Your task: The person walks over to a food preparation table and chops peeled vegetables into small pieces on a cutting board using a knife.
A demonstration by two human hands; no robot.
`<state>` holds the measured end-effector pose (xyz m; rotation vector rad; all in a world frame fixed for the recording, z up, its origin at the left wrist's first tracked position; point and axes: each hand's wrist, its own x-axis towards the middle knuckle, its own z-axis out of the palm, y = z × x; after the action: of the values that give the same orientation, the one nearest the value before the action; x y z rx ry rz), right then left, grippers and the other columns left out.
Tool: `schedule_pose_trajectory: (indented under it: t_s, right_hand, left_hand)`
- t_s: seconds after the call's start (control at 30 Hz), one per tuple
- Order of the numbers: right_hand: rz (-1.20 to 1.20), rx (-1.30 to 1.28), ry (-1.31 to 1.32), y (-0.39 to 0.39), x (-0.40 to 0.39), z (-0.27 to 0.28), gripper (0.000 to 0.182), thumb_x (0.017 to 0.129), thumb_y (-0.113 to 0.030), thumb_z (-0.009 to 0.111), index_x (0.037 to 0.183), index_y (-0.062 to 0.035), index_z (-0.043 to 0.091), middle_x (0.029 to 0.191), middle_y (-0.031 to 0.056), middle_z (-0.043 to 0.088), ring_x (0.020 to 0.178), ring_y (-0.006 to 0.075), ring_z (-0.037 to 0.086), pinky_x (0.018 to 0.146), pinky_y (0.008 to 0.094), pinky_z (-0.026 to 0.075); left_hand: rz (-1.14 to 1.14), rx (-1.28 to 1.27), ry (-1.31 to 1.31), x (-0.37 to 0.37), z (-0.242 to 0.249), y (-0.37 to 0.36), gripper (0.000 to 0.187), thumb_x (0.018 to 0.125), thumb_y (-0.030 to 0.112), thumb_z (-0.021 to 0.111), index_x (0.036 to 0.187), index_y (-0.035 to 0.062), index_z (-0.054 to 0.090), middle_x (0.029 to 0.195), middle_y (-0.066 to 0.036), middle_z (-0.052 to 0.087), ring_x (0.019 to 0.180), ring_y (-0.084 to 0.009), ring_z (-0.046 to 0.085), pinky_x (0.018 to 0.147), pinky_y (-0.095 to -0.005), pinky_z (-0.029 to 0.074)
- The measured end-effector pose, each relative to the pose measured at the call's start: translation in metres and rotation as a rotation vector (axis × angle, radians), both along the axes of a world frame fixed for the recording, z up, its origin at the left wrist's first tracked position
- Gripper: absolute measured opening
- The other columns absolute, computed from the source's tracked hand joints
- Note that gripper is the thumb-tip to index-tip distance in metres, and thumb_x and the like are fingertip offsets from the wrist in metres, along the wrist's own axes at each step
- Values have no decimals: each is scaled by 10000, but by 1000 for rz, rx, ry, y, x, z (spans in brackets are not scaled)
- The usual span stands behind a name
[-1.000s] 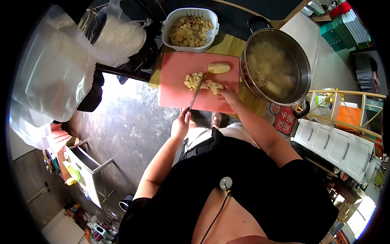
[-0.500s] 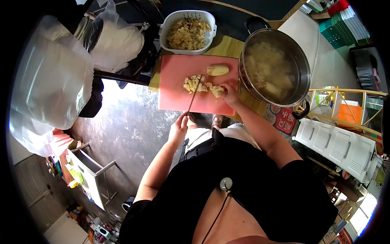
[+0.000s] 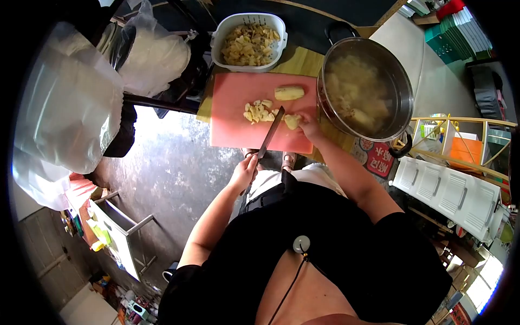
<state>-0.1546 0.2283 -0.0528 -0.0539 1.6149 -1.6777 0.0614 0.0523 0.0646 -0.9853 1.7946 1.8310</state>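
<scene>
My left hand [image 3: 245,172] is closed round the handle of a knife [image 3: 272,130]. The blade slants up over the pink cutting board [image 3: 230,122], its tip between a small heap of chopped pale pieces [image 3: 258,111] and a short pale yellow chunk [image 3: 292,121]. The fingertips of my right hand [image 3: 309,128] are pressed on that chunk near the board's right side. A longer peeled piece [image 3: 289,93] lies above it on the board, touched by neither hand.
A white basket [image 3: 219,52] of cut pieces stands behind the board. Right of the board is a large steel pot [image 3: 410,100] with liquid and pale chunks. Plastic-wrapped items [image 3: 76,103] are at the left; a wooden rack [image 3: 466,123] is at the far right.
The knife has moved right, off the chopped heap and up to the chunk. My left hand has shifted slightly right and down. The held chunk looks smaller and more compact.
</scene>
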Motion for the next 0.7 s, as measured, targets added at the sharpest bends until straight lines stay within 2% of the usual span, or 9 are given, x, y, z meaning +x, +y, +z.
schedule_pose_trajectory:
  t_s: [0.1, 0.2, 0.33, 0.37, 0.47, 0.5, 0.53, 0.57, 0.7]
  right_hand:
    - [-87, 241, 406, -7, 0, -22, 344, 823, -183, 630, 1138, -110, 513, 1027, 93, 556, 782, 178, 602, 671, 289, 518]
    - [128, 455, 1008, -5, 9, 29, 427, 755, -182, 682, 1137, -92, 513, 1053, 146, 539, 915, 246, 570, 787, 348, 479]
    - [-37, 409, 767, -11, 16, 43, 516, 677, -183, 733, 1120, -42, 509, 1041, 164, 530, 992, 271, 529, 847, 355, 436]
    - [-35, 372, 744, -9, 15, 38, 523, 671, -188, 740, 1112, -30, 507, 1039, 162, 530, 980, 269, 535, 837, 350, 443]
    - [-46, 350, 680, -9, 15, 22, 530, 660, -194, 754, 1092, -11, 508, 1024, 161, 536, 929, 273, 556, 801, 343, 460]
    - [-52, 356, 661, -9, 15, 18, 529, 658, -194, 758, 1086, -7, 509, 1017, 162, 540, 909, 275, 563, 788, 341, 466]
    - [-44, 392, 686, -10, 15, 15, 513, 663, -189, 756, 1078, -10, 512, 992, 157, 553, 882, 271, 572, 767, 341, 471]
    - [-34, 427, 710, -11, 15, 11, 497, 669, -183, 754, 1070, -12, 515, 967, 153, 567, 856, 267, 580, 747, 340, 476]
    - [23, 531, 693, -11, 13, 18, 443, 683, -165, 748, 1036, -20, 524, 847, 122, 609, 778, 242, 599, 688, 341, 483]
  left_hand:
    - [-43, -93, -21, -3, -3, -1, 441, 951, 389, 382, 1216, 60, 510, 498, 23, 400, 395, -80, 394, 377, -248, 343]
    - [15, -121, -69, -5, -5, -6, 448, 942, 401, 392, 1209, 66, 524, 503, 7, 431, 392, -85, 416, 375, -250, 359]
    - [-84, -340, 10, -7, 14, -5, 405, 925, 362, 425, 1246, 131, 513, 567, -71, 522, 522, -142, 540, 537, -312, 453]
    - [-138, -422, 84, -6, 13, -4, 384, 920, 333, 426, 1259, 170, 503, 631, -119, 569, 650, -228, 608, 657, -356, 468]
    - [-140, -368, 156, -12, 30, 7, 368, 916, 323, 426, 1248, 190, 514, 690, -155, 599, 722, -306, 621, 699, -368, 467]
    - [-171, -327, 67, -20, 42, 11, 376, 919, 342, 412, 1247, 186, 510, 775, -195, 620, 792, -356, 617, 733, -397, 463]
    - [-249, -457, 46, -21, 23, 14, 397, 924, 368, 392, 1251, 172, 501, 836, -230, 620, 836, -384, 605, 765, -425, 460]
    - [-255, -479, 70, -20, 6, 15, 404, 923, 386, 387, 1245, 171, 503, 862, -242, 617, 861, -394, 596, 775, -441, 457]
    - [-321, -568, 101, -21, -3, 14, 426, 910, 432, 398, 1241, 184, 499, 906, -245, 618, 868, -410, 592, 761, -460, 466]
